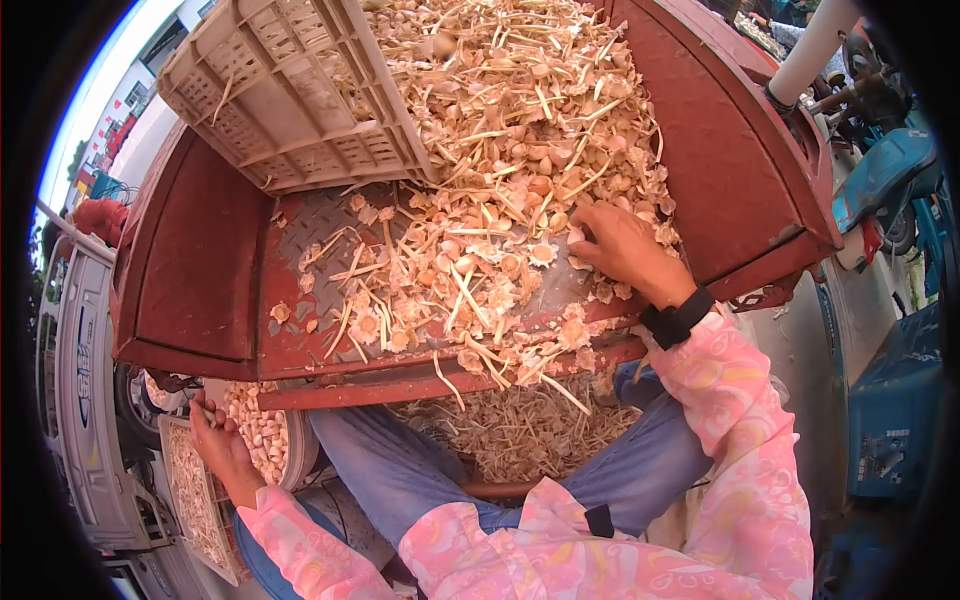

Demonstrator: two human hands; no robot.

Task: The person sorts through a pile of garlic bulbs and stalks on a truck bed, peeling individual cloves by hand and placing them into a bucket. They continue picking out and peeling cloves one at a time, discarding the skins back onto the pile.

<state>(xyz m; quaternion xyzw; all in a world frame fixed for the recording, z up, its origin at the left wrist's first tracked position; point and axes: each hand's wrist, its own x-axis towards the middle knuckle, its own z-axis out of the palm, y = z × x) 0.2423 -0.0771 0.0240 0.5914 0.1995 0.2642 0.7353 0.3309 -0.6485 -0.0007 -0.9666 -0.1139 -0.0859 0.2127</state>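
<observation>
My right hand (628, 248) is low over the heap of garlic cloves, skins and dry stalks (540, 130) on the red cart bed. Its fingers are curled, and a pale piece that looks like a garlic clove (576, 236) shows at the fingertips. Down at the left, my left hand (222, 450) is beside a bucket (300, 440) of loose garlic cloves (262, 425). The fingers of that hand are bent inward, with a small dark thing between them that I cannot make out.
A beige plastic crate (290, 110) stands tilted on the cart bed (300, 235). A crate of garlic bits (190, 480) stands at lower left. Stalks and skins (520, 430) lie below, between my legs. Teal vehicles (890, 180) stand at right, a grey vehicle (85, 380) at left.
</observation>
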